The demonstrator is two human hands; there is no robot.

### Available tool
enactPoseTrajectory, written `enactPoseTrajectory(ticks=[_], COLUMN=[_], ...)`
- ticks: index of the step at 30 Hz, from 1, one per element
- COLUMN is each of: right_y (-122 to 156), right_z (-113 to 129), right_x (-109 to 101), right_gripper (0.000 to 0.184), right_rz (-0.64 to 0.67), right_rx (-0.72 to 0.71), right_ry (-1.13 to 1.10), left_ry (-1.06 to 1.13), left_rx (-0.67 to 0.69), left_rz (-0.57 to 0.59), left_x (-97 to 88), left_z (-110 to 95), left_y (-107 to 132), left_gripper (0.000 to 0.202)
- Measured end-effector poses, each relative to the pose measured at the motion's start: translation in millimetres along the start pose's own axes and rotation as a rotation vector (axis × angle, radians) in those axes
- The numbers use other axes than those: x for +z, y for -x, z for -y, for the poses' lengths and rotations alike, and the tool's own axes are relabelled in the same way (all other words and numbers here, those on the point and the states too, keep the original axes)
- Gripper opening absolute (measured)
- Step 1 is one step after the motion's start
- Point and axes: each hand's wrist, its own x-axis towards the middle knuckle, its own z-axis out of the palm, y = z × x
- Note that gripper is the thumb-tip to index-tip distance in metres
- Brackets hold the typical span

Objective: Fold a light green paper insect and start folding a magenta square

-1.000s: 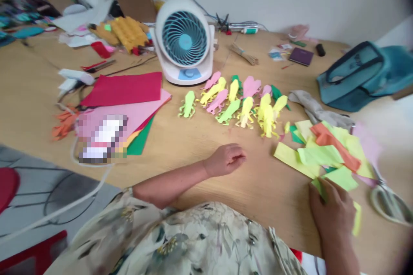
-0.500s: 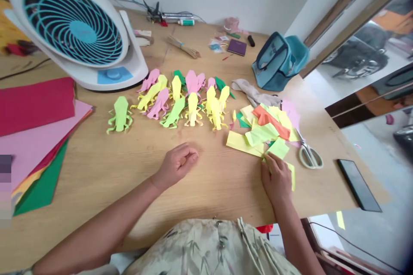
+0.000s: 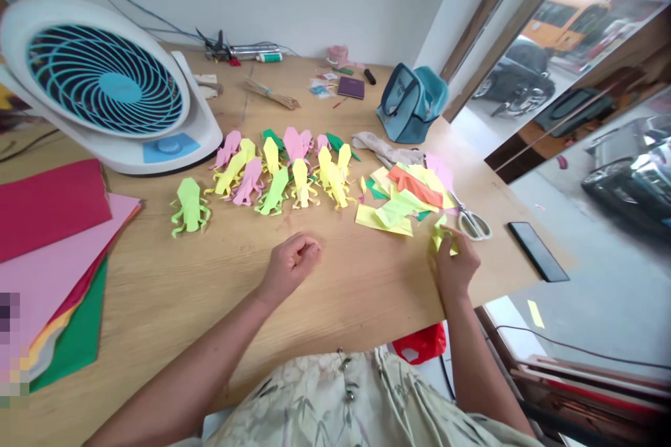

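Note:
My right hand [image 3: 457, 262] pinches crumpled yellow-green paper scraps [image 3: 441, 229] beside the scissors [image 3: 474, 225], which have pale handles. Just left of it lies a heap of cut paper, with an orange strip [image 3: 416, 186], a light green piece [image 3: 397, 207] and a flat yellow strip [image 3: 380, 219]. My left hand [image 3: 291, 264] rests curled on the wooden table [image 3: 335, 293], its fingers closed with nothing visible in them. Beyond it stand several folded paper figures with bent legs: a light green one [image 3: 189, 206] apart at left, others yellow [image 3: 302, 183], pink [image 3: 248, 181] and green clustered together.
A white and blue fan [image 3: 118, 87] stands at the back left, with coloured paper sheets [image 3: 57, 244] in front. A teal bag [image 3: 412, 103], a grey cloth [image 3: 385, 149] and a purple booklet [image 3: 351, 88] lie toward the back. A phone [image 3: 537, 251] is near the right edge.
My right hand has drawn the yellow-green scraps off the heap, toward the scissors. My left hand keeps its curled pose. The whole view has turned somewhat to the right.

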Motion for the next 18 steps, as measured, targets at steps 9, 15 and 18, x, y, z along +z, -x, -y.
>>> enactPoseTrajectory(ticks=[9, 15, 18], right_y=[-23.1, 11.3, 23.5], right_z=[14.2, -3.5, -5.0], right_x=[-45.0, -17.0, 4.6], right_gripper=[0.035, 0.046, 0.055], right_rz=[-0.223, 0.385, 0.625], right_rx=[-0.265, -0.108, -0.089], right_ry=[-0.062, 0.3, 0.352], left_ry=[0.033, 0.036, 0.043], left_rx=[0.012, 0.033, 0.046], left_rz=[0.024, 0.08, 0.098], left_x=[1.0, 2.9, 3.9], left_z=[2.1, 4.8, 6.2], left_y=[3.1, 1.8, 1.5], left_gripper=[0.023, 0.022, 0.022])
